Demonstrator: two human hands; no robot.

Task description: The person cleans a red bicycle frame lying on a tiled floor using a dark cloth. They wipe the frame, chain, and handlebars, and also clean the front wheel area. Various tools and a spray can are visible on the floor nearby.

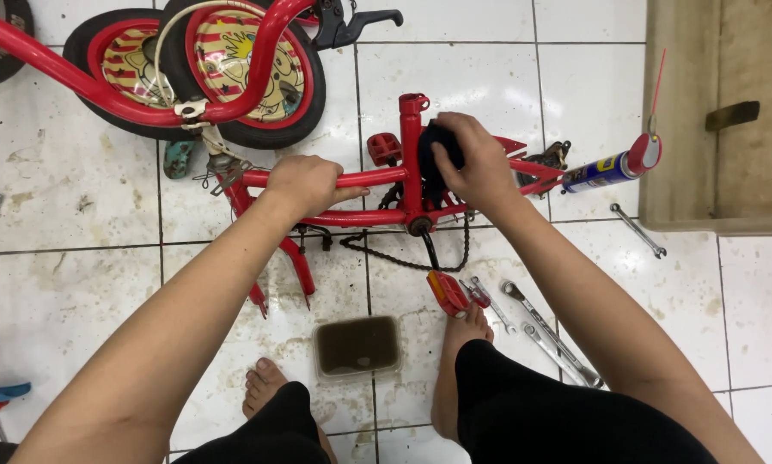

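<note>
A small red bicycle frame point(377, 215) lies on the white tiled floor. My left hand point(304, 183) is closed around its upper tube. Against the seat tube, my right hand point(479, 163) presses a dark cloth point(437, 142). A loose black chain point(403, 258) hangs below the crank, and a red pedal point(448, 292) sits close to my right foot. A second red pedal point(384, 148) shows behind the frame.
Two small wheels point(231, 69) with red rims and the handlebar point(351, 21) lie at top left. A spray can point(613, 167) lies to the right, near a wooden box point(721, 112). Wrenches point(549, 331) and a tray of brown liquid point(357, 346) lie by my feet.
</note>
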